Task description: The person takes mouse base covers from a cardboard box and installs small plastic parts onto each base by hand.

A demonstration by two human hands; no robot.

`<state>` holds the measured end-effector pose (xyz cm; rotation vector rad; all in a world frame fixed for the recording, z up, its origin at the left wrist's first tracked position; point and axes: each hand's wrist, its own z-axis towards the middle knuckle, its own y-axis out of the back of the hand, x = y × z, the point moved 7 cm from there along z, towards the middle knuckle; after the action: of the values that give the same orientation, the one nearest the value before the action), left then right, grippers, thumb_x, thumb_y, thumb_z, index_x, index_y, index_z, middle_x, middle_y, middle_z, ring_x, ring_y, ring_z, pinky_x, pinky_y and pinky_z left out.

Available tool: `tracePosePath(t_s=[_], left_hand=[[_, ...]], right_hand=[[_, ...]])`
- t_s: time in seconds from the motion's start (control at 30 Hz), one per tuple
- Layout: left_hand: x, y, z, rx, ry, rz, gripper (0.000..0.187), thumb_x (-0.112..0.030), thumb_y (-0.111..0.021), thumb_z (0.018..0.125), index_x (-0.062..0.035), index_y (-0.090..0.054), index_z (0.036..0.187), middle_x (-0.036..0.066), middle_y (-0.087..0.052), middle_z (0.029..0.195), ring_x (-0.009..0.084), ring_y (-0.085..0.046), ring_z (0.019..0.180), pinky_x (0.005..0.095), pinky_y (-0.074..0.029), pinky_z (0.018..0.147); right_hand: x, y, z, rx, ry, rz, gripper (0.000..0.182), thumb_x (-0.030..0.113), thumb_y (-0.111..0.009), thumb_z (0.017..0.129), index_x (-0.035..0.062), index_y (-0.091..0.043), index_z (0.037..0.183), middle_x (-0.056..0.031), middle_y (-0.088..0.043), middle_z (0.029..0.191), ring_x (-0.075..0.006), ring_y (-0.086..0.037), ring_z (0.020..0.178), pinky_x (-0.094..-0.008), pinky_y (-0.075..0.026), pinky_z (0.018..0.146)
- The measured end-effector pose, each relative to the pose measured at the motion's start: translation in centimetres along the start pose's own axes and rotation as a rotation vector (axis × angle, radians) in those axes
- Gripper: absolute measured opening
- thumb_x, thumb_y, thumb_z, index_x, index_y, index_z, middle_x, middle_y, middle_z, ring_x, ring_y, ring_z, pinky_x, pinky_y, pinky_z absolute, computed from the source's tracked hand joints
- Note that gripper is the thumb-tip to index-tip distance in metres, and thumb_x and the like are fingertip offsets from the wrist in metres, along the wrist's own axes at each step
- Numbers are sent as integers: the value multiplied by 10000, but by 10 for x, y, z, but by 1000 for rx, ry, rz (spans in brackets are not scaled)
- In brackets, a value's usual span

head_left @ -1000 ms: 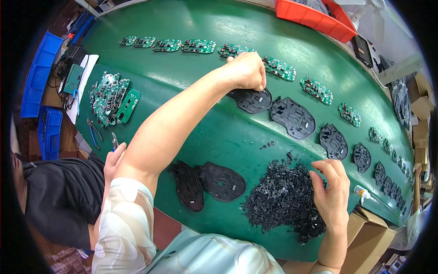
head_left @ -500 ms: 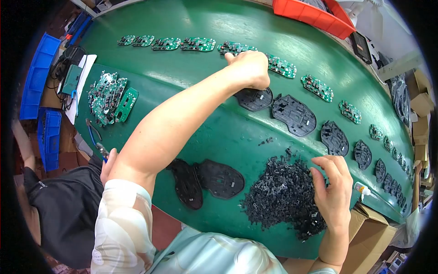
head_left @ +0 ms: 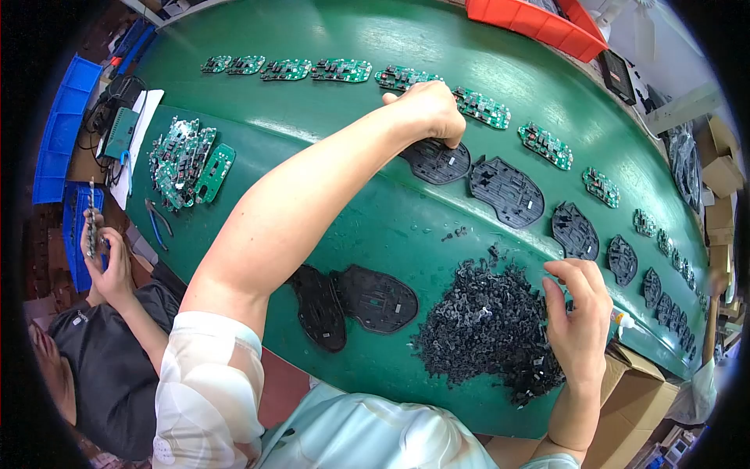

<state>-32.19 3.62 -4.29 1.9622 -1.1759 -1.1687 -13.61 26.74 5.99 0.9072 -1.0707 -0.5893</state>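
My right hand (head_left: 578, 316) rests at the right edge of the pile of small black parts (head_left: 484, 328) near me on the green desk (head_left: 367, 227), fingers curled loosely; I cannot tell if they pinch one. Left of the pile lie two black plates (head_left: 355, 301). Farther out, my left hand (head_left: 430, 109) presses closed fingertips onto another black plate (head_left: 437, 160), just before the row of green boards (head_left: 336, 70).

Person wears a pale, short-sleeved top (head_left: 205, 391), whitish with a faint mint-green swirl pattern; thin, slightly glossy fabric. Sleeve hem ends at the upper arm, lower left of the frame. Forearms bare. Left hand (head_left: 428, 111) and right hand (head_left: 580, 320) bare: no gloves, rings, watch or wristband visible.
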Motion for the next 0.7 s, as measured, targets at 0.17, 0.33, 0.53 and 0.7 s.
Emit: tracePosePath(t_s=[0.17, 0.33, 0.53, 0.7], left_hand=[[-5, 3, -5, -26, -33, 43, 165, -166, -859, 619, -159, -787, 767, 49, -747, 881, 230, -668, 962, 483, -449, 960], [-8, 4, -21, 19, -328, -61, 109, -147, -815, 725, -98, -793, 820, 77, -739, 921, 230, -668, 973, 365, -478, 946], [-12, 3, -59, -238, -950, 354, 248, -17, -666, 805, -141, -789, 980, 25, -658, 1105, 201, -590, 1079, 418, -354, 1042], [-8, -2, -78, -388, -1081, 600, 376, -25, -599, 814, -190, -741, 1121, 15, -619, 1177, 175, -557, 1122, 440, -313, 1060]], right_hand=[[0, 5, -4, 9, -22, -8, 191, -49, -695, 784, -2, -646, 962, -143, -636, 917, -332, -605, 847, -405, -484, 748], [-7, 11, -11, -21, -15, -24, 192, -44, -704, 784, -2, -646, 962, -141, -639, 921, -328, -608, 850, -406, -484, 748], [-6, 18, -16, -29, -30, -52, 194, -37, -713, 782, -4, -644, 960, -142, -635, 916, -323, -605, 844, -405, -484, 746], [-10, 20, -22, -22, -69, -36, 188, -38, -712, 785, -2, -646, 957, -141, -635, 912, -321, -608, 841, -401, -486, 743]])
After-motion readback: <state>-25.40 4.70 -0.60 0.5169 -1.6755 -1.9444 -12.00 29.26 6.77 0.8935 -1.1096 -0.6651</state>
